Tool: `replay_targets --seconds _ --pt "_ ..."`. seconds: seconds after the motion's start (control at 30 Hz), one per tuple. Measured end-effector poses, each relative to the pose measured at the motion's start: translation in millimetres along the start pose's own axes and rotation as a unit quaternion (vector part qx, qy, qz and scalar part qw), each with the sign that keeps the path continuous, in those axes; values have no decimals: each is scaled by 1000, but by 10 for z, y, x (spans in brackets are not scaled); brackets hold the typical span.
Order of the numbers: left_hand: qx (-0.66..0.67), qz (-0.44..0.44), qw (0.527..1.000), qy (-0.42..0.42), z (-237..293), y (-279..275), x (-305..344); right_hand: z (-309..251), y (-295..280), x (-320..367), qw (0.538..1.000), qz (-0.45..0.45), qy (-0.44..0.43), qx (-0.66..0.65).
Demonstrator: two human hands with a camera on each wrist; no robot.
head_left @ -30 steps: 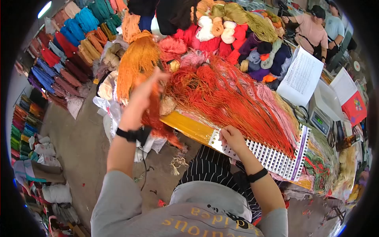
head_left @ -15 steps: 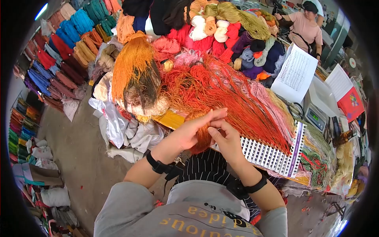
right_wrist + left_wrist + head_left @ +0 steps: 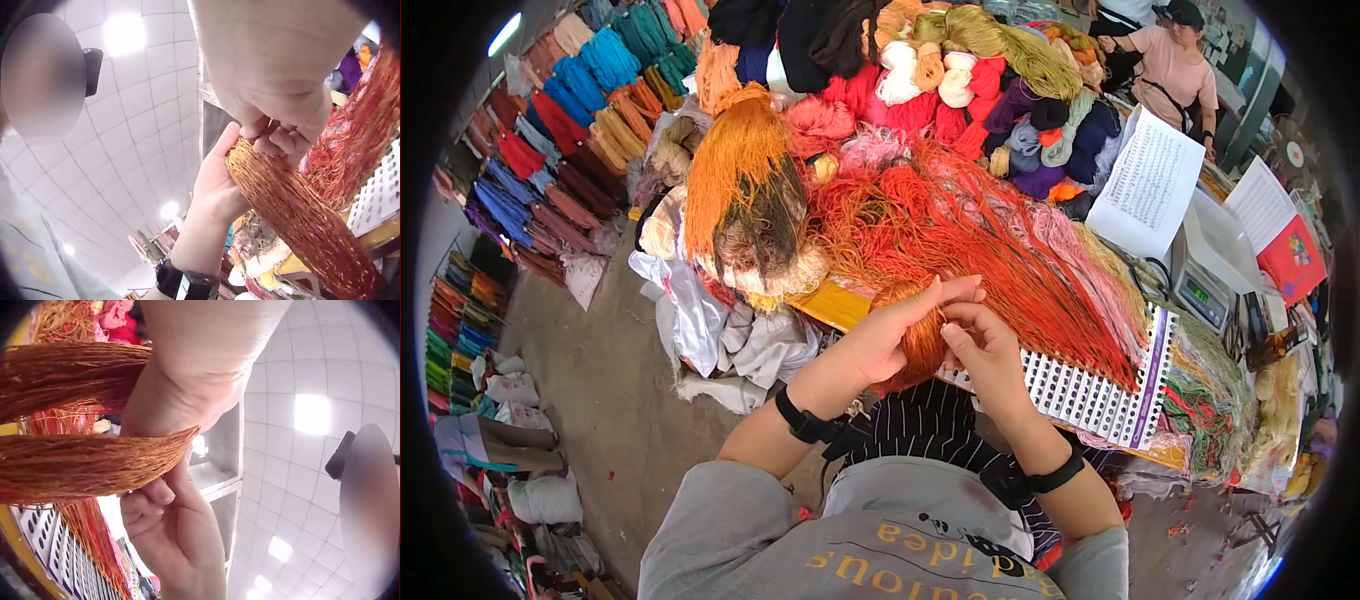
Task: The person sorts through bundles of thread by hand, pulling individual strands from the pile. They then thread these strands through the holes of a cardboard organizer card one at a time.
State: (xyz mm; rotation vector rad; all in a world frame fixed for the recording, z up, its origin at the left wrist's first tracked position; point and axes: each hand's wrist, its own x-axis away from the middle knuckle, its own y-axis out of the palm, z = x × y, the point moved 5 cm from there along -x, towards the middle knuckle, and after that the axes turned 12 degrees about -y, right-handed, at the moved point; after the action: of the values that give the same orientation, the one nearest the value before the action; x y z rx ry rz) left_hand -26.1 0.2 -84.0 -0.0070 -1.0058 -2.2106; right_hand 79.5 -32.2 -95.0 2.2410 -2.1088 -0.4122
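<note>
Yarn in a rust-orange loop hangs over the left hand, its fingers extended, beside the near edge of the surface. The right hand, thumb and fingers bent, pinches the loop's upper end. Red threads spread beyond, reaching a white perforated board.

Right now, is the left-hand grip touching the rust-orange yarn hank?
Touching. The right wrist view shows it: the rust-orange yarn hank lies directly across the left-hand grip, with no gap between them.
</note>
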Motion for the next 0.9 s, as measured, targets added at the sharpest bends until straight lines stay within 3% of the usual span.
replay_targets --seconds 0.23,0.4,0.53,0.7,0.9 --pt "-37 -5 999 22 40 -18 -15 -8 -91 24 1000 -12 3 -4" --pt "8 -7 1000 15 56 -17 -11 -31 -91 34 995 22 7 -97" --pt "10 -16 1000 8 16 15 -14 -67 -65 22 995 35 9 -88" --pt "-22 -14 1000 14 22 99 -5 -56 -59 23 999 -20 27 9" --pt "-24 -16 999 19 41 95 -2 -28 -102 7 1000 13 -10 -21"
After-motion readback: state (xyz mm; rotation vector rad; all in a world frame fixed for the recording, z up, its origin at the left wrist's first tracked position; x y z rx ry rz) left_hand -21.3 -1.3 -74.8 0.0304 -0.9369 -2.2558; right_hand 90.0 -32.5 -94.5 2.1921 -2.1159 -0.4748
